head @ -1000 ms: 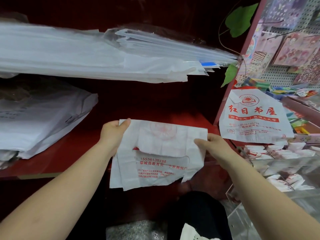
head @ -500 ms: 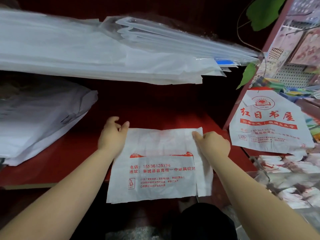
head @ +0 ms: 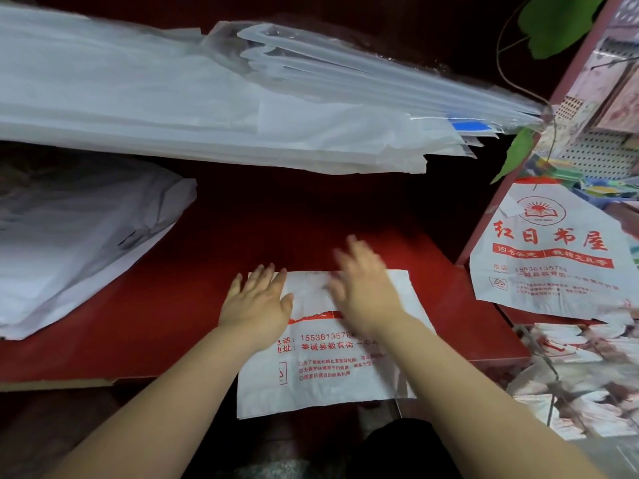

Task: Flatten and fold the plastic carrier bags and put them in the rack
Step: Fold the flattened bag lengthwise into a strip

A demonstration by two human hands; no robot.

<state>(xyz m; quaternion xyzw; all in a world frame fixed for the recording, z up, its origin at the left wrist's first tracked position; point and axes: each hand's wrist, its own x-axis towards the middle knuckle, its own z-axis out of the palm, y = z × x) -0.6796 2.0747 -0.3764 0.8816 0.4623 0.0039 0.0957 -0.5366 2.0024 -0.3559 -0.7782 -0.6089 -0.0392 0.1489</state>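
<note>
Red shelf [head: 155, 323], green leaf [head: 560, 22], white pegboard [head: 594, 157]

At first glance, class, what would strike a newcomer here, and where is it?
The left hand and right hand press a white plastic carrier bag with red print flat at the front edge of the red shelf. A matching printed bag hangs at right; a stack of pale plastic sheets lies above.

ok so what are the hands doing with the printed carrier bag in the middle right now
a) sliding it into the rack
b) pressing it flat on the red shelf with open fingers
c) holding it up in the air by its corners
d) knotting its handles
b: the left hand and the blurred right hand lie palm down, fingers straight, on the carrier bag, which lies on the red shelf with its near end over the front edge.
</note>
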